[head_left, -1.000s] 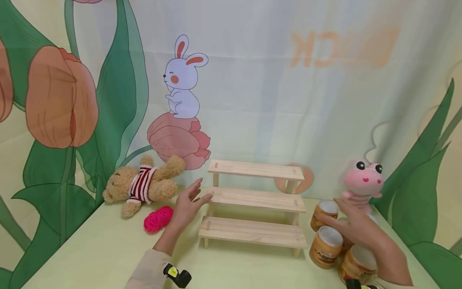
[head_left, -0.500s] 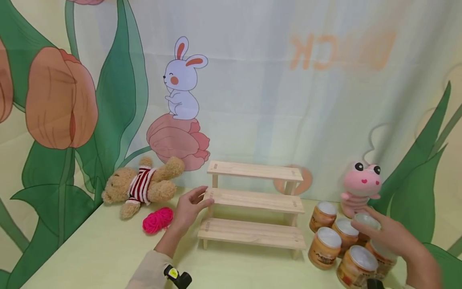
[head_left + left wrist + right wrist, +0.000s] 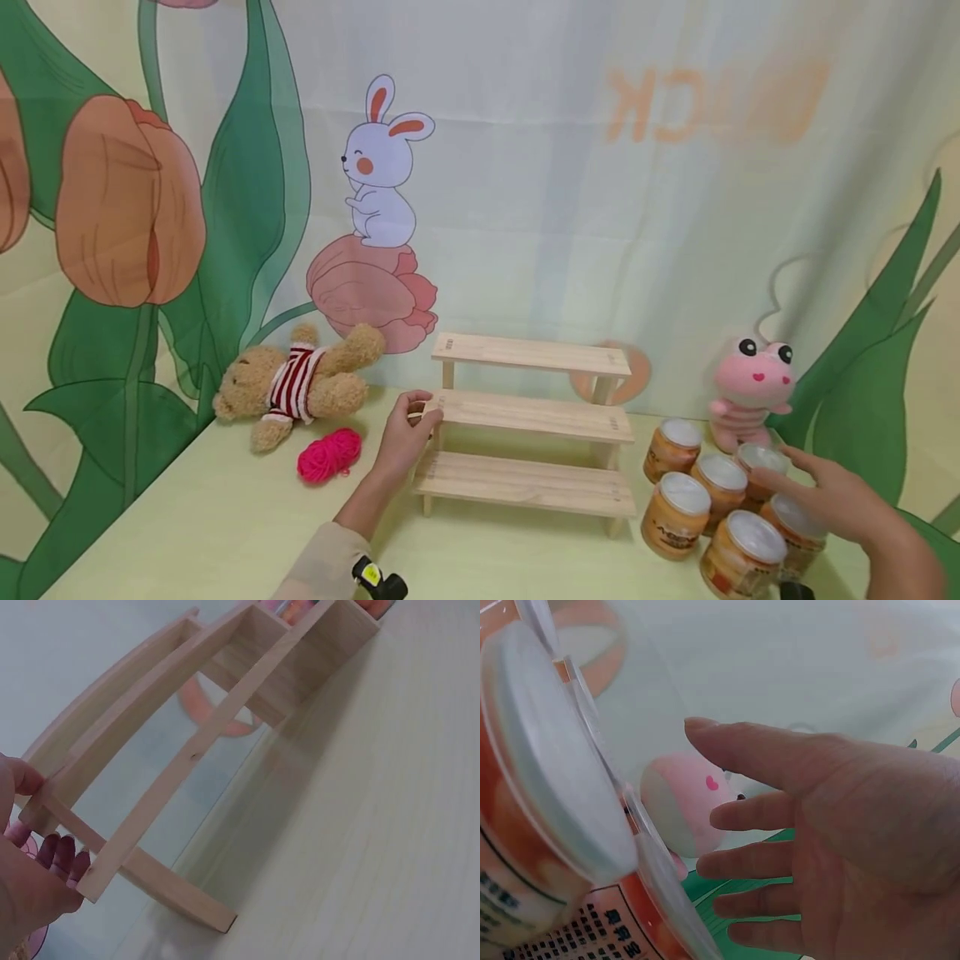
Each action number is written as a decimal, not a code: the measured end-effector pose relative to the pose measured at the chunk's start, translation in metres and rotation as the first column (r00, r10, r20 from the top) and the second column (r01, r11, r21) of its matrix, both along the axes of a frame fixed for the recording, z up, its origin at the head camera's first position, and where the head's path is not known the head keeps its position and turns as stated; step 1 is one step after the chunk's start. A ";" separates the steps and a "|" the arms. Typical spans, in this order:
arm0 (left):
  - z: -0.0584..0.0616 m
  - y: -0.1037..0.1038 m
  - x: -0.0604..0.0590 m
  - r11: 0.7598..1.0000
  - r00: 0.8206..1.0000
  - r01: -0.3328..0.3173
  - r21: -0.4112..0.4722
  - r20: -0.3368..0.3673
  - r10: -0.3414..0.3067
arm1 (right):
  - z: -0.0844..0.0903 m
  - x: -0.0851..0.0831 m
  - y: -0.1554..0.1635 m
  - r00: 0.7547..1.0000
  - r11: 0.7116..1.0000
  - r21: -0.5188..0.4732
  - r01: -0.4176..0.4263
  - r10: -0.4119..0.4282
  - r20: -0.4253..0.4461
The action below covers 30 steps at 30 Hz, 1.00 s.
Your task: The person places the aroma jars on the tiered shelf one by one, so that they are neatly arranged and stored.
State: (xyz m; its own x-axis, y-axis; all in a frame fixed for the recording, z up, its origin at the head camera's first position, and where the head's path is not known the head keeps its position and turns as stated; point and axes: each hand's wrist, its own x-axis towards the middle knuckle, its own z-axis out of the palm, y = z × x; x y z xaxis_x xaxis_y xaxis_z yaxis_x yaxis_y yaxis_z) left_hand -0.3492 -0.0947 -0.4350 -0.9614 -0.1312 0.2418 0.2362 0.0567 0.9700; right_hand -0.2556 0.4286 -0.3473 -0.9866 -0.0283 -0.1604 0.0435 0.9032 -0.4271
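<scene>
At the centre of the head view I see a three-step wooden shelf (image 3: pixel 525 417) standing on a pale green table (image 3: pixel 210 533). My left hand (image 3: pixel 408 429) holds the left end of its middle step — fingers curled round the board, as the left wrist view shows (image 3: pixel 30 870). At lower right, five orange jars with white lids (image 3: pixel 723 508) stand clustered, just beside the shelf. My right hand (image 3: pixel 840 500) hovers over them, fingers straight and spread, its grip holding nothing; whether a fingertip touches a lid I cannot tell. A pink plush toy (image 3: pixel 753 387) stands behind the jars. At left lie a teddy bear (image 3: pixel 296 383) and a pink yarn ball (image 3: pixel 328 454).
</scene>
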 end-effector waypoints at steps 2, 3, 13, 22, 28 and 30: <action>-0.001 0.001 0.003 1.000 1.000 0.000 0.010 -0.007 0.000 | -0.002 0.001 0.001 1.000 1.000 0.007 0.004 -0.004 -0.007; -0.001 0.002 0.004 1.000 1.000 0.005 0.020 -0.011 -0.005 | -0.003 0.001 0.002 1.000 1.000 0.009 0.008 -0.008 -0.014; -0.011 0.005 0.002 0.996 0.995 0.050 0.071 -0.085 -0.044 | -0.009 0.001 0.011 1.000 1.000 0.015 0.007 -0.006 -0.024; -0.014 0.003 0.000 0.988 0.992 0.085 0.130 -0.101 -0.072 | -0.014 -0.003 0.015 0.992 0.999 -0.016 0.028 -0.030 -0.121; -0.014 0.002 -0.001 0.976 0.988 0.141 0.167 -0.092 -0.127 | -0.030 -0.001 0.020 0.981 0.986 -0.156 0.060 -0.087 -0.172; -0.013 0.001 0.000 0.976 0.989 0.134 0.173 -0.091 -0.120 | -0.034 -0.003 0.021 0.980 0.978 -0.195 0.072 -0.106 -0.169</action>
State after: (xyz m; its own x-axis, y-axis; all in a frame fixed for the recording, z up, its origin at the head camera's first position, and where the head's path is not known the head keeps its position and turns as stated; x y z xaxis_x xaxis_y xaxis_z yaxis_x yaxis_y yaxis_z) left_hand -0.3491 -0.0939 -0.4483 -0.9517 -0.0570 0.3016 0.3069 -0.1510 0.9397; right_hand -0.2584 0.4496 -0.3813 -0.9987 0.0482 0.0176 0.0282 0.8025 -0.5959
